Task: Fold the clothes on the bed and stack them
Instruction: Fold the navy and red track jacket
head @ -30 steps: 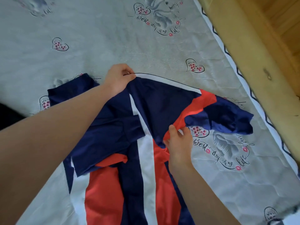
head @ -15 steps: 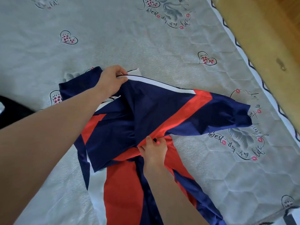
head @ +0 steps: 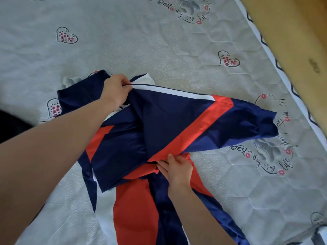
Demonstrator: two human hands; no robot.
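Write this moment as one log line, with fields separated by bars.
step: folding sleeve | item: navy, red and white jacket on grey quilted bed | left hand: pinches shoulder edge | right hand: pinches red underarm fabric

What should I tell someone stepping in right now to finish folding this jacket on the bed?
Left hand pinches the jacket at its top edge by the white stripe. Right hand grips the fabric at the underarm, where the red band meets the body.
The jacket lies on the grey printed bed cover, with the right sleeve stretched out sideways.
Done: the left side looks folded in over the body.
Left: fold the right sleeve in, fold the body up, then stack it. No folded stack is in view.
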